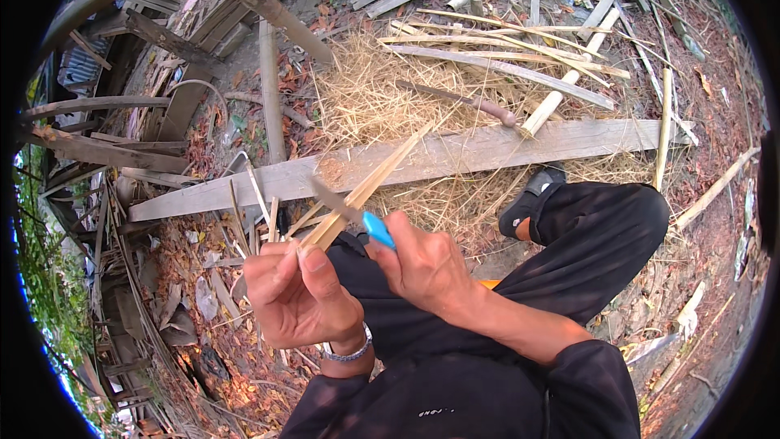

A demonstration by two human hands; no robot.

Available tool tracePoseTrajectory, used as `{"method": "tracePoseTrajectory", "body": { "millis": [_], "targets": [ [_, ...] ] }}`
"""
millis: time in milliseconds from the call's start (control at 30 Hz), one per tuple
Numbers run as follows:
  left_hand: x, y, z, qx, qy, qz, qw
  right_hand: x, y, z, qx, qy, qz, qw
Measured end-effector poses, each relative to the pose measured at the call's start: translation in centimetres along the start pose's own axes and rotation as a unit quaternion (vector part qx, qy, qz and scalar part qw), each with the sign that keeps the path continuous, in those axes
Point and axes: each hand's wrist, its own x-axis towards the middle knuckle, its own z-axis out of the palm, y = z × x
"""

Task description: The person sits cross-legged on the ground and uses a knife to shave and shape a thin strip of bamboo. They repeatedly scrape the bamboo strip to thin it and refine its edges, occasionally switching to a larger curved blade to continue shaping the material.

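Observation:
My left hand (301,293) pinches the near end of a pale split bamboo strip (388,169), which slants away up and to the right. More than one strip may lie between the fingers; I cannot tell. In my closed right hand (426,264) is a knife (378,230) with a bright blue handle. Its blade points up and left and crosses the strip, just beyond the left fingertips. Under the strip's far end runs a long grey wooden plank (479,150), lying across the ground ahead of my legs.
Beyond the plank lies a heap of straw-like shavings (357,97). A second blade tool with a wooden handle (493,111) rests on it. Split bamboo strips (520,47) and a bamboo pole (561,89) lie at the far right. A wooden post (272,65) and stacked timber (97,154) stand left.

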Motion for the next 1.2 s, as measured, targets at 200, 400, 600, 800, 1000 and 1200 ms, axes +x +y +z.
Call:
{"method": "tracePoseTrajectory", "body": {
  "millis": [200,400,600,800,1000,1200],
  "targets": [
    [0.1,-0.1,-0.3,0.005,-0.022,0.034,0.999,-0.2,11.5,0.5,-0.124,0.002,0.193,0.973],
    [-0.1,-0.3,-0.4,0.010,-0.004,0.019,1.000,1.2,5.5,0.9,-0.023,0.042,-0.020,0.999],
    [0.7,-1.2,-1.3,0.063,-0.001,0.007,0.998,3.0,8.7,3.2,-0.123,0.032,-0.020,0.992],
    [0.7,-1.1,-1.6,-0.002,-0.020,0.016,1.000,1.3,20.2,0.9,-0.249,0.063,0.183,0.949],
    [0.3,-1.9,-2.1,0.021,-0.012,-0.014,1.000,2.6,7.0,1.3,-0.012,0.038,0.005,0.999],
    [0.2,-1.9,-2.3,0.033,-0.038,0.044,0.998,3.1,11.6,3.2,-0.124,0.041,0.015,0.991]
  ]
}}
